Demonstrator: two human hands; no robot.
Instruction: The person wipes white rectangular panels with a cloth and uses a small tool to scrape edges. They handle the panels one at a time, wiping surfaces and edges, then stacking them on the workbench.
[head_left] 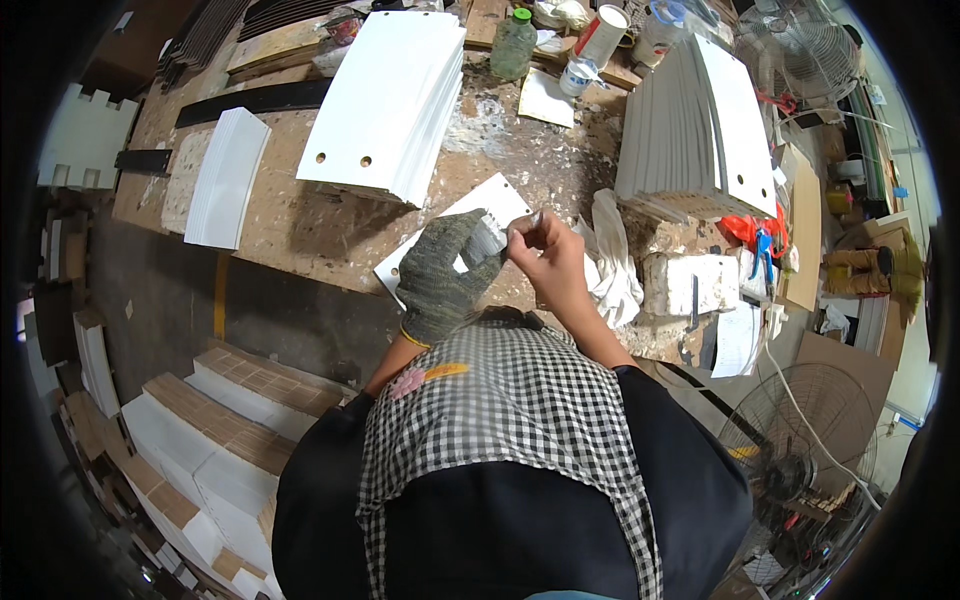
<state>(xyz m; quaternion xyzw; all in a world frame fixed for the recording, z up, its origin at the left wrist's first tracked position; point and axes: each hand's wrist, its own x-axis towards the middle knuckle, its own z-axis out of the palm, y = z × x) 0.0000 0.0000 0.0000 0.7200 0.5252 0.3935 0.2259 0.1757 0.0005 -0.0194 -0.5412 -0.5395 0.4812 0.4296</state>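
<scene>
At the paint-spattered bench (pixel 482 135), the gloved left hand (pixel 440 275) grips a small pale piece (pixel 488 238), apparently steadying it beside the bare right hand (pixel 550 260), whose fingers curl closed; whether they hold anything, I can't tell. Beneath lies a white drilled board (pixel 507 198). Board stacks (pixel 385 95) flank it, presumably leaving working room; a caged fan (pixel 787 477) stands off right.

Loose panel (pixel 503 198): down on the workbench (pixel 330 220), by the near edge
Left hand (pixel 445 270): over the panel
Right hand (pixel 550 258): around the panel's right end
Left board stack (pixel 385 95): behind the panel, bit left
Right board stack (pixel 690 130): off to the panel's right, kinda behind
Bottle (pixel 513 47): way behind the panel
</scene>
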